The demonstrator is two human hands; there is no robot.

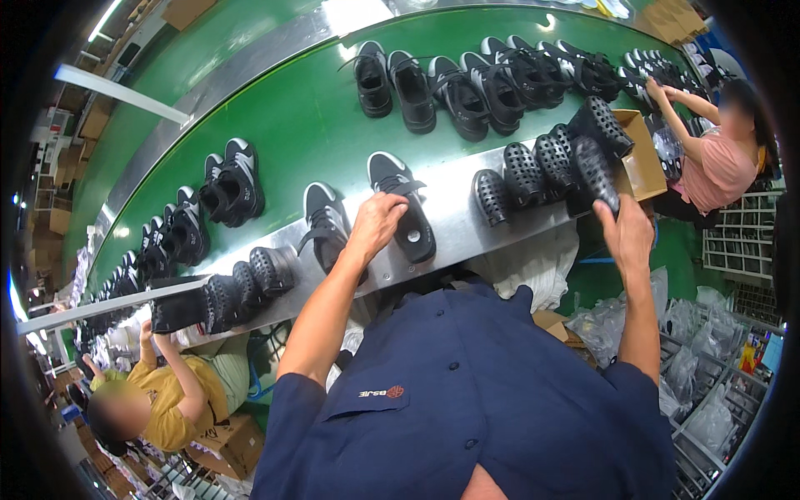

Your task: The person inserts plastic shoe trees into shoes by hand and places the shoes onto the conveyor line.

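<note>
My left hand [379, 221] pinches the strap at the opening of a black and grey sneaker [417, 233], which lies on the metal edge of the bench with its toe pointing away. To its left lies a similar sneaker [321, 208] with a loose strap. My right hand [629, 237] grips the end of a black perforated plastic shoe insert [593, 171], slightly blurred, beside a row of the same kind. That row of black perforated inserts [524, 173] stands on the metal ledge, to the right of the sneaker.
Pairs of sneakers [457, 96] line the green surface [308, 117]. More inserts [267, 271] stand at left. An open cardboard box [642, 154] is at right. Co-workers sit at left [171, 392] and right [721, 167]. Plastic bags [612, 321] fill racks below right.
</note>
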